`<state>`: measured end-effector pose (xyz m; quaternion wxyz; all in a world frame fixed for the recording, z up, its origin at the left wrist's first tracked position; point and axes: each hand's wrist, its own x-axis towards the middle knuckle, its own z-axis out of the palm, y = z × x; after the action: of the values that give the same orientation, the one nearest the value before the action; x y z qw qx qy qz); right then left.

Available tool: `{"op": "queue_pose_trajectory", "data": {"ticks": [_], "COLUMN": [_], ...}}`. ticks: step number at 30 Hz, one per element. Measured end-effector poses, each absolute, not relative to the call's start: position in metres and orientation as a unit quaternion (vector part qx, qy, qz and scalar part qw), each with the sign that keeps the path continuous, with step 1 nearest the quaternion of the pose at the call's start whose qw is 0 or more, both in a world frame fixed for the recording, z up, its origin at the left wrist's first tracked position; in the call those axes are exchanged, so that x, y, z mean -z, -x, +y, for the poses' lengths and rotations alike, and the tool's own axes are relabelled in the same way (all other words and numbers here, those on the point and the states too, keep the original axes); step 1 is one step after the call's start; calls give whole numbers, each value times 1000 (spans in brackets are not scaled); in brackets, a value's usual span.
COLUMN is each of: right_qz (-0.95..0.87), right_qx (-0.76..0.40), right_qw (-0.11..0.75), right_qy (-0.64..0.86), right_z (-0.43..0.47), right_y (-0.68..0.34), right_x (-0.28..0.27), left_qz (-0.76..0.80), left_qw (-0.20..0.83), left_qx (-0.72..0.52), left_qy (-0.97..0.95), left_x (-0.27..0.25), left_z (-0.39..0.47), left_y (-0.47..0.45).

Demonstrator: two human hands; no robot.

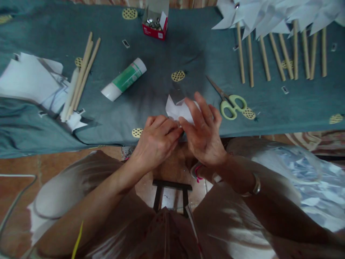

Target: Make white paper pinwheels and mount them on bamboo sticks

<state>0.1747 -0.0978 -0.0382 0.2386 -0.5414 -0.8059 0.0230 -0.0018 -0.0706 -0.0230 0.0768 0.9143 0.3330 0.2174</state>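
A folded white paper [174, 109] with pointed corners is held between my two hands, just above the table's near edge. My left hand [159, 140] is closed, its thumb and fingertips pinching at the paper's lower edge. From the other side my right hand [203, 133] grips the same paper, thumb in front and fingers curled over its top. Whatever lies right between the fingertips is hidden. Close by on the right are scissors [229, 104] with light green handles, blades pointing up and left.
A green-and-white tube [125, 79] lies left of centre. Behind stands a red box [153, 32] of small metal pieces. Wooden sticks [84, 70] and white paper sheets [29, 79] lie left. Several paper pinwheels [258, 16] on sticks line the back right of the green cloth [107, 18].
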Motion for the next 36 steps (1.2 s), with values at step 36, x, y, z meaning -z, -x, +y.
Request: {"op": "queue_pose_trajectory", "data": {"ticks": [36], "right_qz": [-712], "right_qx": [-130], "right_qw": [347], "right_qy": [597], "right_z": [-83], "right_y": [-210], "right_x": [27], "left_qz": [359], "left_qw": [43], "left_qx": [-225], "left_qy": [-905], "left_x": [20], "left_z": [-53], "left_y": [9]}}
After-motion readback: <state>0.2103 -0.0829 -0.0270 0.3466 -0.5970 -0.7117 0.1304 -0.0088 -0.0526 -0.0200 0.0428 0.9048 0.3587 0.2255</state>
